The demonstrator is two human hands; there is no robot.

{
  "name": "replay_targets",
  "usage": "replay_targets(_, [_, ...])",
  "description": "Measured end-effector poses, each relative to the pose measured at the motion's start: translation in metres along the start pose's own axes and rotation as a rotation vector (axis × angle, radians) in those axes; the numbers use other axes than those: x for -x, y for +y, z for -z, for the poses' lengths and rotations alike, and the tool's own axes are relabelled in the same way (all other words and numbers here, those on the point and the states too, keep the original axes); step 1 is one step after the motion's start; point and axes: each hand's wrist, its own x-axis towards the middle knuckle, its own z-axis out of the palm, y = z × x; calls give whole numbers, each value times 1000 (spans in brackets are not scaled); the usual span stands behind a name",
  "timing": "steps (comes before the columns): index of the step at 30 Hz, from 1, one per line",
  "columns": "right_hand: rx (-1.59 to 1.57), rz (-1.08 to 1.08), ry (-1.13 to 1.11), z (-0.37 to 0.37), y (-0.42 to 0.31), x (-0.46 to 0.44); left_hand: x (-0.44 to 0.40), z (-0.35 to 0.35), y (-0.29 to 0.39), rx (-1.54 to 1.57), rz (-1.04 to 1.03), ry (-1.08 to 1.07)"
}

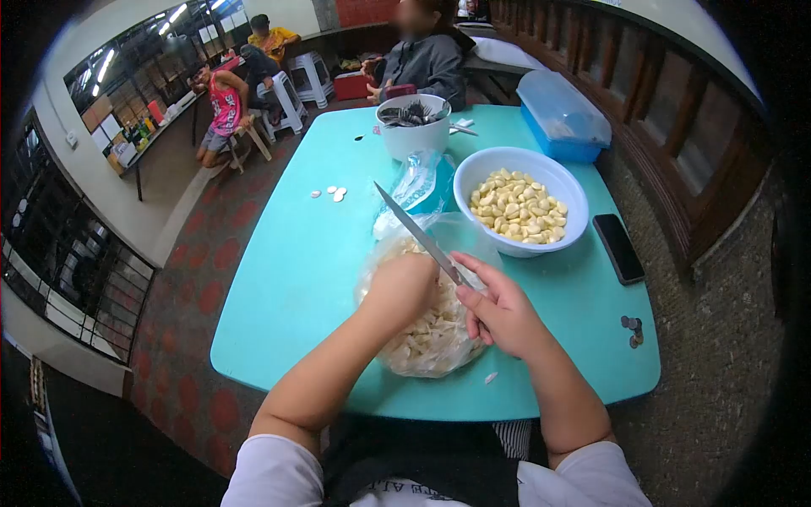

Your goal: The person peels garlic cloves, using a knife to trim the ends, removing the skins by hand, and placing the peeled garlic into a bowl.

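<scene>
My right hand (504,311) is closed around the handle of a kitchen knife (416,230), whose blade points up and to the left. Under both hands lies an open clear plastic bag (414,359) of pale, unpeeled garlic cloves (435,334). My left hand (405,283) reaches down into the bag's mouth, behind the blade. Its fingers are hidden, so whether they grip a clove does not show. Beyond the bag, to the right, a white basin (473,215) holds many peeled, yellowish garlic cloves (519,205).
On the turquoise table (279,296) are a white bucket (414,139) with dark contents, a plastic packet (422,182), a blue lidded box (562,114), a phone (619,248), coins (634,329) and a few white pieces (338,194). A person (422,63) sits opposite; others sit farther back.
</scene>
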Motion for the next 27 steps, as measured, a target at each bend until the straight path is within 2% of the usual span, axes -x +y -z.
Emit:
replay_targets(5, [39, 26, -9, -3, 1, 1, 0, -2, 2, 62, -119, 74])
replay_targets(8, [36, 30, -2, -2, -2, 2, -4, -1, 3, 59, -127, 57])
replay_targets(11, [35, 24, -1, -3, -7, 3, -10, -7, -6, 22, -240, 45])
replay_targets(20, [64, 31, -9, -3, -9, 5, -12, -4, 0, 33, -206, 12])
replay_targets(23, [37, 33, 7, -3, -13, 6, -12, 0, 2, 85, -265, 44])
replay_targets(27, [61, 50, 10, -2, -11, 6, -11, 2, 0, 186, -196, 118])
